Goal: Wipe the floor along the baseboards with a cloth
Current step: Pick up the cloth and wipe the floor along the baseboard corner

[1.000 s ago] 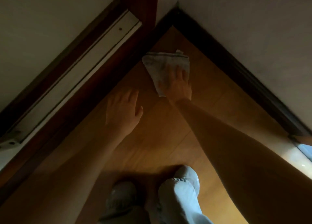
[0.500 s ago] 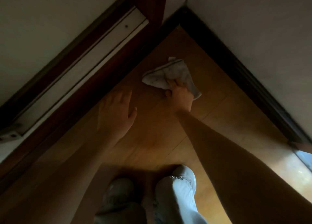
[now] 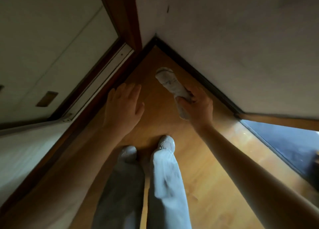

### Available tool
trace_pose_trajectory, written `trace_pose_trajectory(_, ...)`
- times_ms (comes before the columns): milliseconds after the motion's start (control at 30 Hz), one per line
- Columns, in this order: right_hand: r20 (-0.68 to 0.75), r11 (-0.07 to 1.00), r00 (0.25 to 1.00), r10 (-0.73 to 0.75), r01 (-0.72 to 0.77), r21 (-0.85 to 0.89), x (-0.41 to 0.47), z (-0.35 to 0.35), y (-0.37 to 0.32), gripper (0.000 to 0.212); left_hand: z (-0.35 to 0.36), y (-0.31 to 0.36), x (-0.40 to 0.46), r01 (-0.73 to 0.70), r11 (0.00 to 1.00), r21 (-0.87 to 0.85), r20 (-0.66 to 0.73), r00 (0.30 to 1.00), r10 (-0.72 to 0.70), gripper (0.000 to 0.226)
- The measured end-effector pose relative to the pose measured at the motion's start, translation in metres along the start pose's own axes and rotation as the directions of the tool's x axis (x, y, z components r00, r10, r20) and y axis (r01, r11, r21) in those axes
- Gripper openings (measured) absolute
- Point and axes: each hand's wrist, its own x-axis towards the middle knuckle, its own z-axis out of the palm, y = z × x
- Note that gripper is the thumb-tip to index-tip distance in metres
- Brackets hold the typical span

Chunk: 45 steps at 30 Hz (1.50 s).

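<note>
My right hand [image 3: 196, 106] grips a bunched white cloth [image 3: 170, 81], which sticks out beyond the fingers toward the corner and appears lifted off the wooden floor [image 3: 198, 168]. A dark baseboard [image 3: 198, 73] runs along the right wall, just right of the cloth. My left hand [image 3: 124, 106] hovers open with fingers straight and spread, above the floor near the dark wooden door sill [image 3: 96, 108] on the left.
A sliding door track and white door [image 3: 51, 56] line the left side. A wooden post [image 3: 127, 18] stands at the corner. My legs in light trousers [image 3: 164, 185] and socked feet are below. A bright opening with a dark surface [image 3: 284, 142] lies at the right.
My right hand gathered the flat cloth into a bunch and drew it back from the corner, off the floor. The view rose and widened; my left hand lifted from the floor.
</note>
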Motion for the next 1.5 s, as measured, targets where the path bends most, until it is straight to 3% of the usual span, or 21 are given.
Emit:
trace_pose_trajectory(200,-0.012,0.998,0.998,0.066,-0.066,0.005,-0.073,-0.131,-0.065,0.036,-0.112,0.059,-0.064,-0.047,0.997,-0.063,-0.037,0.998,0.045,0.062)
trace_pose_trajectory(333,-0.099,0.996,0.995,0.033,-0.041,-0.075,-0.122,-0.192,-0.11,0.034,-0.174,0.084,-0.111,-0.126,0.99,-0.071,-0.057,0.991,0.122,0.065)
trace_pose_trajectory(467,-0.159,0.984,0.987,-0.038,0.01,-0.178,-0.175,-0.23,-0.155,0.035,-0.218,0.101,-0.155,-0.252,0.966,-0.056,-0.074,0.966,0.247,0.065)
trace_pose_trajectory(733,-0.365,0.978,0.928,0.066,-0.132,-0.159,-0.284,-0.268,-0.224,0.034,-0.28,0.124,-0.209,-0.467,0.884,0.013,-0.058,0.882,0.467,0.062)
trace_pose_trajectory(933,-0.515,0.96,0.853,0.086,-0.21,-0.186,-0.351,-0.313,-0.238,0.032,-0.309,0.155,-0.239,-0.564,0.813,0.144,-0.032,0.818,0.574,0.059)
trace_pose_trajectory(1133,-0.697,0.937,0.717,0.035,-0.265,-0.226,-0.421,-0.377,-0.234,0.032,-0.326,0.217,-0.284,-0.666,0.725,0.176,-0.046,0.73,0.682,0.06)
trace_pose_trajectory(1500,-0.83,0.917,0.489,0.268,-0.394,0.064,-0.594,-0.462,-0.172,0.025,-0.28,0.362,-0.427,-0.839,0.507,0.197,-0.049,0.508,0.86,0.054)
